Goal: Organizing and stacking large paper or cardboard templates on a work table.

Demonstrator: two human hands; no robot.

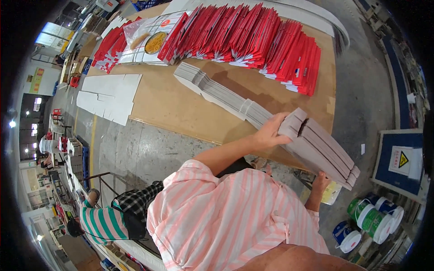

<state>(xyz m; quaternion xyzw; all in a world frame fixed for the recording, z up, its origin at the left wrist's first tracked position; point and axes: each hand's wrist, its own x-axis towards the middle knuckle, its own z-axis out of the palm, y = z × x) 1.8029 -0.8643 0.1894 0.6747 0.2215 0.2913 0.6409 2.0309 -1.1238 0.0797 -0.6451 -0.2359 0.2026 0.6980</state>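
One grey cardboard stack (324,147) extends rightward from the left hand (272,131) gripping it; right hand (321,181) clasps its near edge.

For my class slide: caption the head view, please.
Left hand and right hand hold a grey cardboard stack at a brown table bearing red pieces.

In left hand (270,131) and right hand (320,181): long grey stacked-cardboard bundle (318,143), matt, edges rough. Beyond left hand: red folded card pieces (253,36), glossy. Left of left hand: brown flat tabletop covering (158,101), smooth, papery. Right of right hand: green-and-white round plastic bucket (373,221), smooth.
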